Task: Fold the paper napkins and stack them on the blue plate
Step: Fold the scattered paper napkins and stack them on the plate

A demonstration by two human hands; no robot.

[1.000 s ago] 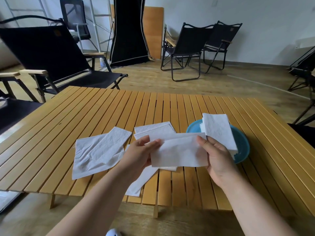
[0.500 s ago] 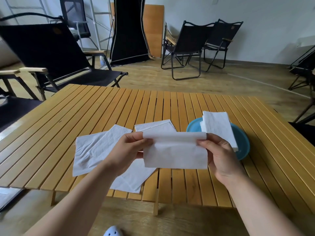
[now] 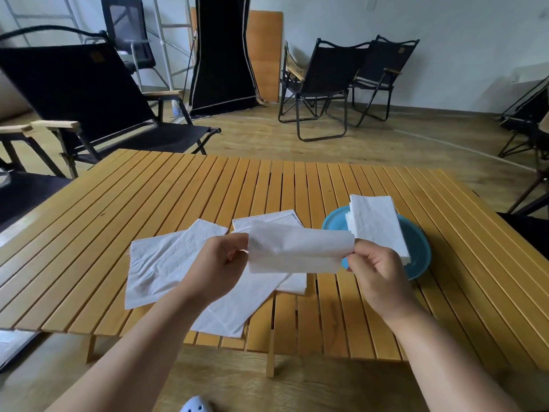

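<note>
I hold one white paper napkin [image 3: 297,251] in the air above the table's front half, folded over along its top edge. My left hand [image 3: 217,263] pinches its left end and my right hand [image 3: 377,269] pinches its right end. To the right, a blue plate [image 3: 419,254] carries a stack of folded napkins [image 3: 377,224]. Several unfolded napkins [image 3: 166,263] lie spread on the slatted wooden table [image 3: 208,185], below and left of the held one; my hands and the held napkin cover part of them.
A black folding chair [image 3: 89,99] stands at the table's far left corner. Two more black chairs [image 3: 335,81] stand farther back on the wooden floor. A chair's dark edge [image 3: 525,233] is at the right. A light shoe [image 3: 194,405] shows under the table's front edge.
The napkin's top part has been folded down toward me, making the held piece narrower. Both hands moved slightly apart along its ends and shifted a little away from me.
</note>
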